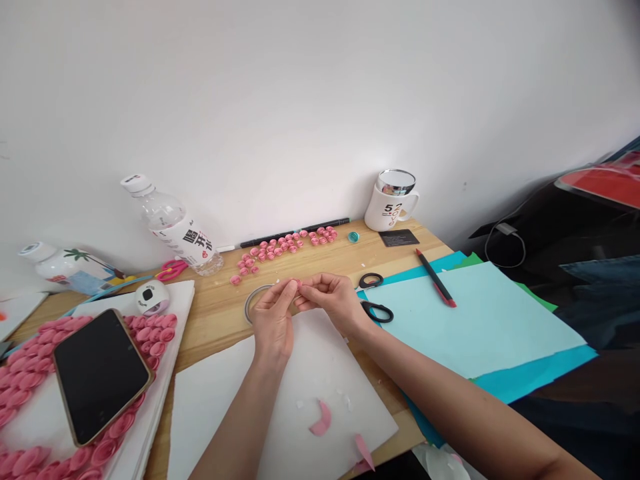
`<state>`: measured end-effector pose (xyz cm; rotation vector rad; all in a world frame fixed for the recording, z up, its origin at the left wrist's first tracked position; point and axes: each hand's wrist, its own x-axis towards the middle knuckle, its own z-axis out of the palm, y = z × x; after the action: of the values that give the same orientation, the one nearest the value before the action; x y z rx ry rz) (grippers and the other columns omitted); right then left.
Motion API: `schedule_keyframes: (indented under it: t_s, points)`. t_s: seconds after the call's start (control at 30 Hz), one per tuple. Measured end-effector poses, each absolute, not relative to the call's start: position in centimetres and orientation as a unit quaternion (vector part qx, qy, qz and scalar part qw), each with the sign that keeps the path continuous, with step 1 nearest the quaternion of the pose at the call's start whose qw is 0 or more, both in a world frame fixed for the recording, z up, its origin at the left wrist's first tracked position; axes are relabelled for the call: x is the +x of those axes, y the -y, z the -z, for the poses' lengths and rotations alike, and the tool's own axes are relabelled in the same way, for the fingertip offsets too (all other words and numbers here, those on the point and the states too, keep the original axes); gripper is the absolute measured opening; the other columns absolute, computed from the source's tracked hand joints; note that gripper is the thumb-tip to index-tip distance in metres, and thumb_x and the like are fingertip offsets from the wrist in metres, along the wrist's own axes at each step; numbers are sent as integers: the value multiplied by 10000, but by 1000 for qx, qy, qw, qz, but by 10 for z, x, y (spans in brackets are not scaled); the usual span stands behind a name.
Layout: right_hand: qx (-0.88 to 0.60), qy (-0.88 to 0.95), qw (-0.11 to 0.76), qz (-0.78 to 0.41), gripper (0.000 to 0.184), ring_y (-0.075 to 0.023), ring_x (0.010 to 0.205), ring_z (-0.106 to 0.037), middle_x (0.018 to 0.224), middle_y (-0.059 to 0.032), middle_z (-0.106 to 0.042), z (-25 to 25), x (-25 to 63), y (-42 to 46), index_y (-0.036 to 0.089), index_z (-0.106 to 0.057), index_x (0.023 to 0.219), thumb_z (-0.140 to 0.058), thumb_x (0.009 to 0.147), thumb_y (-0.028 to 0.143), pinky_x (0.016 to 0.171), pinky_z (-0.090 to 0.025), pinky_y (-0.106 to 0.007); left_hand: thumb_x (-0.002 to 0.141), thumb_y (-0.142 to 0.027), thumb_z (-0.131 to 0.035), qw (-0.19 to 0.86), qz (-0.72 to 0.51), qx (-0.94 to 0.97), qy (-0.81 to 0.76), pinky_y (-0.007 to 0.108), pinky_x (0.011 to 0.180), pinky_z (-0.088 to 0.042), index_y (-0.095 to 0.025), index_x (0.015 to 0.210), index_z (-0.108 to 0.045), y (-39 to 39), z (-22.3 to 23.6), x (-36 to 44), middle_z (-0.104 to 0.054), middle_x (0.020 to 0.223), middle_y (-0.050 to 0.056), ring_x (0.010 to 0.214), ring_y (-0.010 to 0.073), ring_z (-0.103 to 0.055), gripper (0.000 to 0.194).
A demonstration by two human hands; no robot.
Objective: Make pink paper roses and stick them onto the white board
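Note:
My left hand (273, 320) and my right hand (334, 303) meet over the far edge of a white sheet (220, 400). Between their pinched fingertips is a small rolled pink paper flower (299, 283), mostly covered by the fingers. Behind my left hand, a grey ring like a tape roll (249, 303) is partly hidden. Scissors with black handles (379, 312) lie beside my right hand, their blades out of sight beneath it. On the white sheet rests a curved pink paper strip (321, 419), and another pink scrap (365, 452) lies nearer me.
Several small pink paper roses (280, 245) line the back near a black pen (295, 232). A mug (385, 210) and a bottle (183, 233) stand by the wall. Left, a phone (103, 373) lies on rose-covered paper; right, a marker (435, 277) lies on blue sheets (480, 320).

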<state>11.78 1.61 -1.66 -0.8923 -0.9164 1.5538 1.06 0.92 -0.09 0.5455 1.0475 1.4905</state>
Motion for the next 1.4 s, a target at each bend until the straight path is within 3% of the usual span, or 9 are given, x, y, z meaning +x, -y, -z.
schedule_keyframes:
  t_s: [0.57, 1.4]
  points:
    - [-399, 386, 532, -639, 293, -177, 693, -682, 732, -57, -714, 18, 118, -14, 139, -673, 764, -728, 653, 405, 723, -553, -316, 489, -199, -808, 571, -650, 236, -443, 287, 712, -483, -153, 682, -718, -10, 3, 14, -686, 702, 30, 700, 131, -616, 218]
    - [-393, 387, 531, -643, 271, -186, 674, -686, 698, -58, -708, 16, 117, -14, 144, -667, 748, -705, 676, 402, 703, -565, -324, 505, -222, -805, 572, -638, 244, -454, 298, 725, -490, -152, 692, -712, -8, 0, 14, -684, 714, 32, 719, 141, -619, 220]
